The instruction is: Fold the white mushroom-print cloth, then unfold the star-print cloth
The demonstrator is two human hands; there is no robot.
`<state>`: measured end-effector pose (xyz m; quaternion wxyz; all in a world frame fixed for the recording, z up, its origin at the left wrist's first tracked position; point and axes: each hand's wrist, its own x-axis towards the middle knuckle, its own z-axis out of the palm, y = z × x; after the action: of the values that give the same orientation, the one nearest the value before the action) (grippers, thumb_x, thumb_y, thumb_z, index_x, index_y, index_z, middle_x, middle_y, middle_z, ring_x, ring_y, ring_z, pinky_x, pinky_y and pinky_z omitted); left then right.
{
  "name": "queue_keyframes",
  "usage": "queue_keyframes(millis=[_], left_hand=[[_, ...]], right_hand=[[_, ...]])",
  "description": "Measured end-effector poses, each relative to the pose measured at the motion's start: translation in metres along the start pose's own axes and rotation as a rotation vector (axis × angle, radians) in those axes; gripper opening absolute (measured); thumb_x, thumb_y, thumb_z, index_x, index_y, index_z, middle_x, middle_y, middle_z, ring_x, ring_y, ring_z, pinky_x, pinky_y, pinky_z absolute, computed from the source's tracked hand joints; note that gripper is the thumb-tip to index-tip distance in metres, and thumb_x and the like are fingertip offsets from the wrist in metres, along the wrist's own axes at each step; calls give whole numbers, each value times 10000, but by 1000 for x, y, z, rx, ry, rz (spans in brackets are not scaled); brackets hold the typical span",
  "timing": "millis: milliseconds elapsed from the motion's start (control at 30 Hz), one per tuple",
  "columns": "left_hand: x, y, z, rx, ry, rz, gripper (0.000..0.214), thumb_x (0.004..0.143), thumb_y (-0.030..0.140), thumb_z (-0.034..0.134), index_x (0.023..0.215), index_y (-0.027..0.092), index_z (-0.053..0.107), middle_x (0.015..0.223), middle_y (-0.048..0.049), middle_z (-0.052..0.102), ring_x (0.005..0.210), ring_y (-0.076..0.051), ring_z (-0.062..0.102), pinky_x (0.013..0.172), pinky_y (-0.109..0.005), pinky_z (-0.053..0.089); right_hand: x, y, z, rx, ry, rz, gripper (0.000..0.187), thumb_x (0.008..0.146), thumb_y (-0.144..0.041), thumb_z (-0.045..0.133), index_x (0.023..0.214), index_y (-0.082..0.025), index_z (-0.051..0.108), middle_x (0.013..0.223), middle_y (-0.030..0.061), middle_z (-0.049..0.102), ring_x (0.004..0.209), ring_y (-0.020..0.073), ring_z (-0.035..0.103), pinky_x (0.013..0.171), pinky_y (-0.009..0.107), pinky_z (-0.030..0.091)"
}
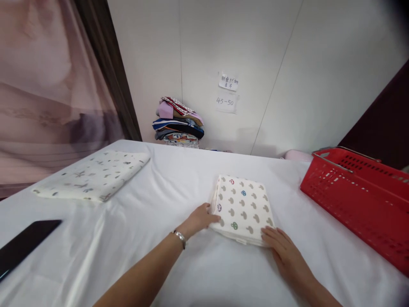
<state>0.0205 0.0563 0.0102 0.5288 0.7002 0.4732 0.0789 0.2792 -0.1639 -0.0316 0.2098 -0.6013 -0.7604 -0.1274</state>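
A folded white cloth with a mushroom print (243,207) lies on the white table (179,183), near the middle. My left hand (200,218), with a bracelet on its wrist, grips the cloth's near left edge, fingers tucked against and under it. My right hand (283,250) rests at the cloth's near right corner, fingers stretched out and touching the edge.
A second folded printed cloth (96,174) lies at the far left. A red plastic basket (361,198) stands at the right. A dark phone (24,243) lies at the near left edge. A pile of folded clothes (179,123) sits by the wall, under two paper notes (227,91).
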Motion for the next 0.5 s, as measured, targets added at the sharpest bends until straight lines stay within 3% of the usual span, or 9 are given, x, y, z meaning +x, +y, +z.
queue_keyframes(millis=[100,233,367,500], left_hand=[[-11,-2,13,-102,9,-33,825,670,567,632,1336,157,369,1074,-112,642,820,-208,633,586,-240,463],[-11,8,16,-225,78,-67,960,698,644,567,1406,99,218,1108,-147,623,841,-209,632,612,-245,471],[-11,12,19,-216,168,-83,874,717,530,613,1390,92,269,1171,-156,587,950,-229,609,704,-254,472],[-15,5,22,-240,190,-64,790,750,426,601,1396,123,262,1093,-118,624,917,-208,617,713,-249,470]], right_hand=[[-9,3,-1,-19,-7,77,427,823,-70,401,1188,-229,556,1246,58,574,1207,210,486,1022,456,395],[-7,-6,5,-8,14,95,420,814,-89,408,1189,-218,548,1252,58,567,1201,226,490,1000,461,422],[-5,-11,7,-9,35,119,417,793,-96,413,1166,-211,561,1252,65,565,1178,244,509,968,477,448],[-8,-12,2,-6,7,101,426,798,-106,423,1190,-220,543,1272,68,548,1195,247,493,966,492,448]])
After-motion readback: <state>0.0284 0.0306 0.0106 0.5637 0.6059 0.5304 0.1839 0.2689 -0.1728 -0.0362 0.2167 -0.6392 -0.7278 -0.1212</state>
